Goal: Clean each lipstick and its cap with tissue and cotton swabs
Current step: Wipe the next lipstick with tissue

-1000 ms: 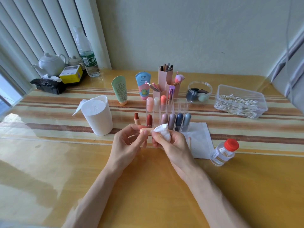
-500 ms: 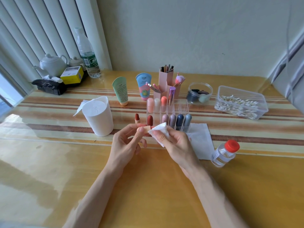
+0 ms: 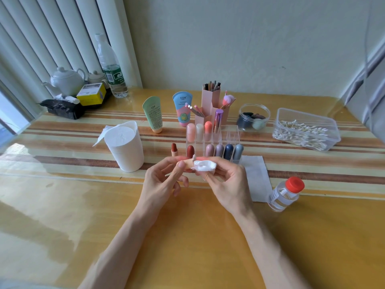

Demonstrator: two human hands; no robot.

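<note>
Against crumpled tissue (image 3: 203, 165), peach cap (image 3: 188, 164)

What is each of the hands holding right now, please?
The left hand pinches a small peach lipstick cap.
The right hand grips a crumpled tissue pressed to that cap.

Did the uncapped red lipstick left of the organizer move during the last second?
No. The uncapped lipstick stands just left of the clear organizer, level with its front row, exactly as before.
</note>
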